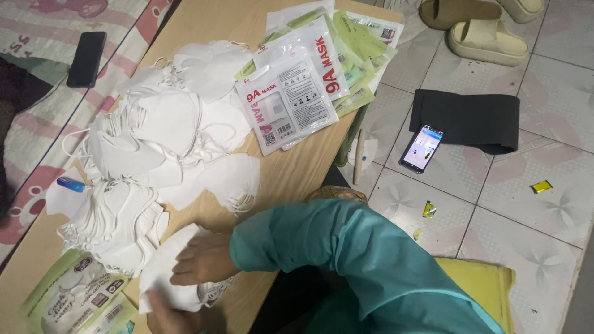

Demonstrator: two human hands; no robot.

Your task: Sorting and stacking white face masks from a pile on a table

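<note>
Both of my hands rest on one white folded mask (162, 267) at the near end of the wooden table (291, 179). My right hand (203, 256), in a teal sleeve, lies across the mask's upper edge with its fingers curled over it. At the frame's bottom edge, my left hand (166, 316) grips the mask's lower part and is partly cut off. A large heap of loose white masks (162, 127) with ear loops covers the table beside them. White printed pouches (286, 99) lie further along.
Green pouches (74, 297) lie at the table's near corner, more (359, 46) at the far end. A small blue object (71, 184) sits by the heap. Black phone (86, 59) on bedding. On the tiled floor: lit phone (421, 147), black cloth (473, 117), sandals (486, 40), stick (359, 158).
</note>
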